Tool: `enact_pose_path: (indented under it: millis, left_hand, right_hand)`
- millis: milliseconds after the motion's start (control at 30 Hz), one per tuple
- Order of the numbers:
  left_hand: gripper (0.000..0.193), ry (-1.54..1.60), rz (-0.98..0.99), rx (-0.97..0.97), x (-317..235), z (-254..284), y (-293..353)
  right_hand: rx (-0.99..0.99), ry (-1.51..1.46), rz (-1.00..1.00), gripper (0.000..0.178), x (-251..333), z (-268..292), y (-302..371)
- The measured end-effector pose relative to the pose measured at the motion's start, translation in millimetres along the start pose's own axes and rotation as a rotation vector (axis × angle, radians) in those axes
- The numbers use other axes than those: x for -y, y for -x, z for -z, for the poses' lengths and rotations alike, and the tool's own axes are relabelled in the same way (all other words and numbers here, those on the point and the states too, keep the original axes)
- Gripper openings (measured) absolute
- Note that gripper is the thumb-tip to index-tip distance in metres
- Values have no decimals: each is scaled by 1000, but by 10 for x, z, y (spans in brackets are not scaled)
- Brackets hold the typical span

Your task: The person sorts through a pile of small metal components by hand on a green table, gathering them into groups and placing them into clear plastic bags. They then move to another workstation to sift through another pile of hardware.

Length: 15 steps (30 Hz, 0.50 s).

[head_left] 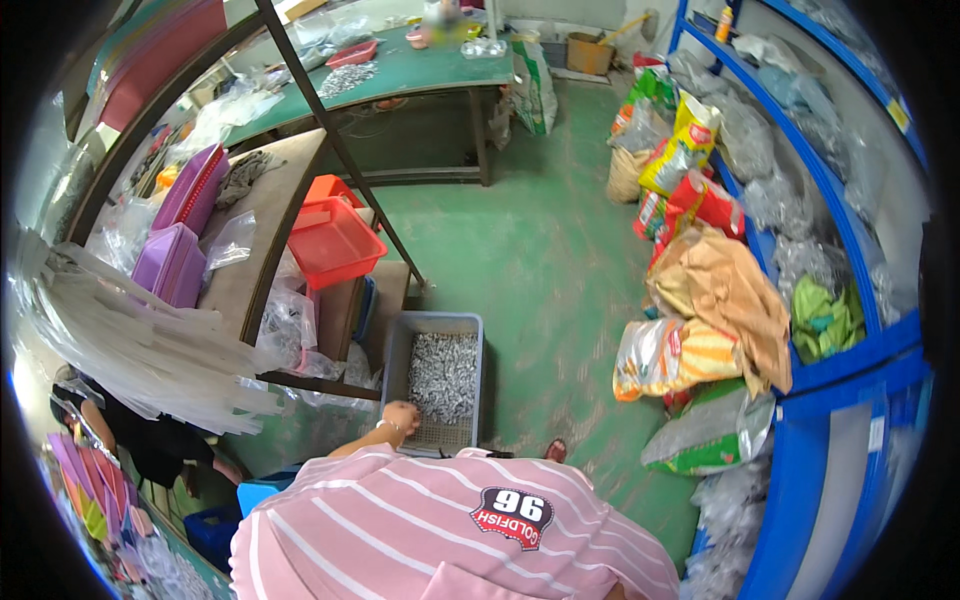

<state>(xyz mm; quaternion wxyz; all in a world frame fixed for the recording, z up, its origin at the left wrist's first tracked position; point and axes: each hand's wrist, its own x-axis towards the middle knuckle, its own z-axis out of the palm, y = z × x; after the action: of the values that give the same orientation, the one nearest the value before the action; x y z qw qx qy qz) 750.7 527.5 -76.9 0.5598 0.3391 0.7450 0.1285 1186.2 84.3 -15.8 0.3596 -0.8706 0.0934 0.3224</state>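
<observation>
Along the left margin, a co-worker (165, 440) in dark clothing is partly screened by hanging strips of translucent plastic (140, 330); that person's hands cannot be made out. Rightward, the rack shelf (245, 270) holds purple baskets (172, 262), and a red tray (335, 245) juts from its right edge, beyond the far left corner of the grey crate (440, 318) on the floor.

At the crate's near left corner is the left hand (402, 416), just inside the left rim. Its fingers look bent, but whether they are spread, pressed together or pinching anything cannot be told, nor whether they touch the wall. The small silvery pieces (445, 375) lie inside the crate, massed from the far edge toward the middle, with bare mesh showing toward the near edge.

The step is judged to be work at the crate. Good practice: keep the wrist off the rim, work from the bare near end, and use the pads rather than the nails on loose pieces. If the crate is to be shifted, opposite rims should be gripped.

The near edge is covered by the striped shirt (400, 510). The right hand is not visible. Right of the near right corner, only part of a foot (556, 450) shows.
</observation>
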Motion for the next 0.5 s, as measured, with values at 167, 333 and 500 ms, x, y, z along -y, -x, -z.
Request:
enact_pose_path:
  millis: [167, 333, 500]
  left_hand:
    - [9, -10, 119, 81, 233, -159, 157]
    - [21, -1206, -656, -29, 706, 11, 160]
    - [21, -952, -450, 203, 691, -209, -376]
  right_hand:
    - [10, -65, 47, 15, 785, 404, -1133]
    - [89, -173, 128, 16, 1635, 520, -2200]
    - [131, 63, 271, 10, 3098, -691, -2212]
